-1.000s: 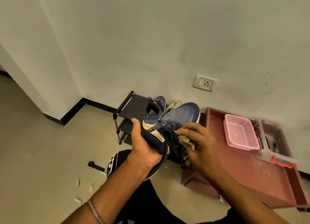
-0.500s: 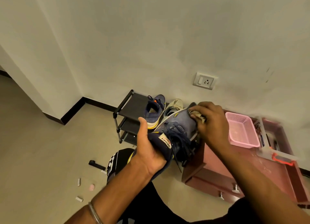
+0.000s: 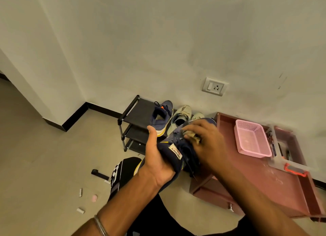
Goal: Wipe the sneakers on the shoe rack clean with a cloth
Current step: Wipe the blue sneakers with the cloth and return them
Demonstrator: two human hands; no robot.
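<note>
Drew right hand (image 3: 208, 142) and cloth (image 3: 193, 136) back from the toe toward the laces since half a second ago. Gripped the navy sneaker (image 3: 176, 147) at its heel with left hand (image 3: 157, 163) — near the shoe rack (image 3: 134, 112). Counted three more shoes there; one pink basket (image 3: 252, 140) right, on the tabletop (image 3: 255, 182).
</note>
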